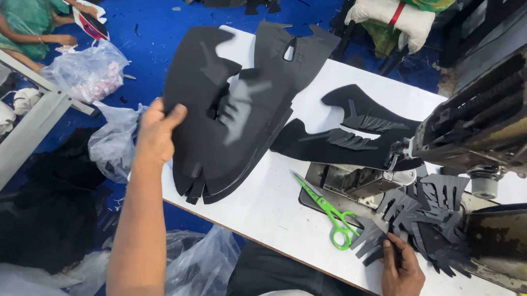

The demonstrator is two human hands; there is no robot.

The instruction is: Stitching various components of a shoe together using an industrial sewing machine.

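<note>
Bright, even overhead light, soft shadows on the white table (277,214) (edges bend, slight motion blur).

I see a white desk (277,206) over a bright blue floor (171,17). The stack of cut pieces (216,126) by my left hand (155,134) is matte black, with a dull grey sheen. The fringed pieces (418,218) at my right hand (402,271) are dark grey to black. The scissors (330,213) have vivid green handles. The sewing machine (490,122) is black, worn to yellowish beige. The plastic bags (88,72) are clear and whitish.
</note>
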